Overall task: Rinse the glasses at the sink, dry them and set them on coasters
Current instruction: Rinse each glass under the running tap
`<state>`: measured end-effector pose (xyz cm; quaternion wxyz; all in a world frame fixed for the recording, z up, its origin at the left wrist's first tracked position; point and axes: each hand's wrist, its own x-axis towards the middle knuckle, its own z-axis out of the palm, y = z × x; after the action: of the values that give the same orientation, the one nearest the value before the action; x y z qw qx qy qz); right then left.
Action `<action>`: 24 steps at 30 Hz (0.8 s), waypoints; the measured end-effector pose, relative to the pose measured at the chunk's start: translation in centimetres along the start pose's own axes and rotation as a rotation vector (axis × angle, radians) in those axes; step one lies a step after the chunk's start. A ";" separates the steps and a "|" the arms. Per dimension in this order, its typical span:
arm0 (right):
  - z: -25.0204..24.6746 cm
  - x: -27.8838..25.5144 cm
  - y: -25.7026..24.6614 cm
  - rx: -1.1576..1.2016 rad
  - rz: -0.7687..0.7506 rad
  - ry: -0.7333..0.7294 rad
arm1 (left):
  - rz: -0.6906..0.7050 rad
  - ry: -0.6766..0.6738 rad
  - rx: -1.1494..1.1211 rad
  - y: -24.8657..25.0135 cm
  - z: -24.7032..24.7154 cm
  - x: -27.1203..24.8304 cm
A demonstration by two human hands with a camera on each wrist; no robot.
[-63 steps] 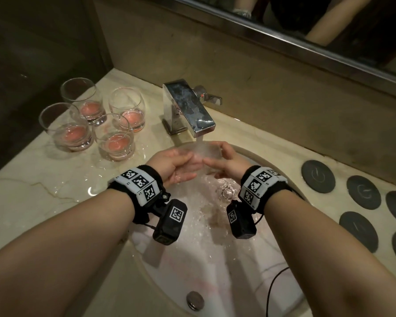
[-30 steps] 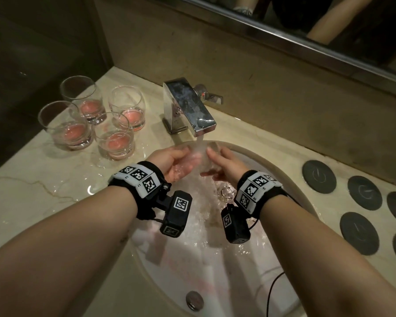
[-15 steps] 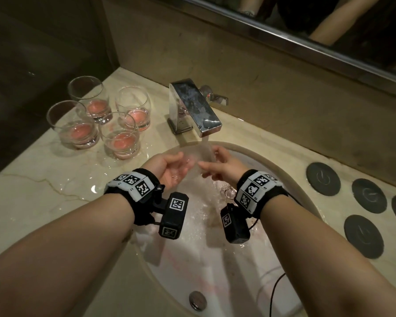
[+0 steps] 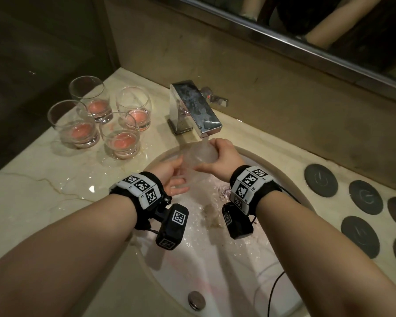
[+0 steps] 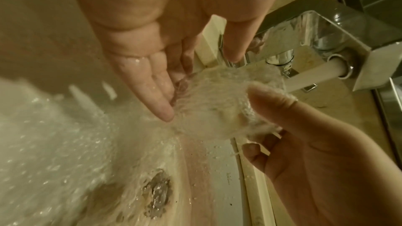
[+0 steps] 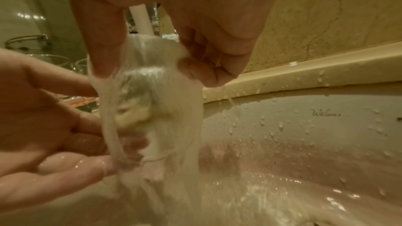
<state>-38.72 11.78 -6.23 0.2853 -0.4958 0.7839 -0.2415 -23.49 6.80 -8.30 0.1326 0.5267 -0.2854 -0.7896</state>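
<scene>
**Clear glass under the running tap**

The right hand (image 4: pixel 224 160) grasps a clear round-bodied glass (image 4: pixel 200 154) from above, thumb and fingers curled round it, directly below the spout of the square chrome tap (image 4: pixel 193 107). Water pours from that spout over the glass and sheets down into the white oval sink basin (image 4: pixel 215 271), splashing near the metal drain (image 4: pixel 196 299). The left hand (image 4: pixel 172 177) sits just left of the glass and lower than the tap, palm up, fingers straight and relaxed, fingertips touching the wet glass; it grasps nothing. In the right wrist view the glass (image 6: pixel 143 95) is blurred by the stream, so I cannot tell which way its mouth faces.

Left of the tap, on the pale marble surface (image 4: pixel 32 191), stand four clear tumblers with pink liquid at the bottom (image 4: pixel 120 136), upright and close together. Right of the tap, five dark round coasters (image 4: pixel 320 180) lie flat on the same surface, well apart from the tumblers.
</scene>
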 end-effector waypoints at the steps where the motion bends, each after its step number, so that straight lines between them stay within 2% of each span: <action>1: 0.0 0.0 0.1 0.013 0.006 0.008 | -0.004 0.005 0.005 0.0 0.1 0.1; 5: 0.1 0.1 0.7 0.089 0.045 0.033 | -0.023 -0.007 0.004 -0.2 0.4 0.1; 8: 0.2 0.1 1.2 0.308 0.148 0.013 | -0.008 -0.031 0.014 -0.2 0.3 0.1; 12: 0.1 -0.4 1.7 0.613 0.347 -0.093 | 0.041 -0.142 0.074 0.5 -0.1 0.0; 15: 0.0 -0.4 2.0 0.753 0.411 -0.157 | 0.072 -0.203 0.161 0.9 -0.2 0.1; 19: -0.1 -0.5 2.0 0.758 0.499 -0.260 | 0.127 -0.214 0.160 0.9 0.0 0.1; 21: -0.1 -0.4 2.2 0.715 0.438 -0.260 | 0.137 -0.187 0.098 0.8 -0.2 0.2; 24: -0.4 -0.4 2.6 0.619 0.199 -0.222 | 0.107 -0.168 0.011 1.1 -0.5 0.3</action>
<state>-40.46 13.19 -7.58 0.5279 -0.3302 0.6821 -0.3835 -23.30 5.66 -8.03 0.1470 0.4433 -0.3278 -0.8213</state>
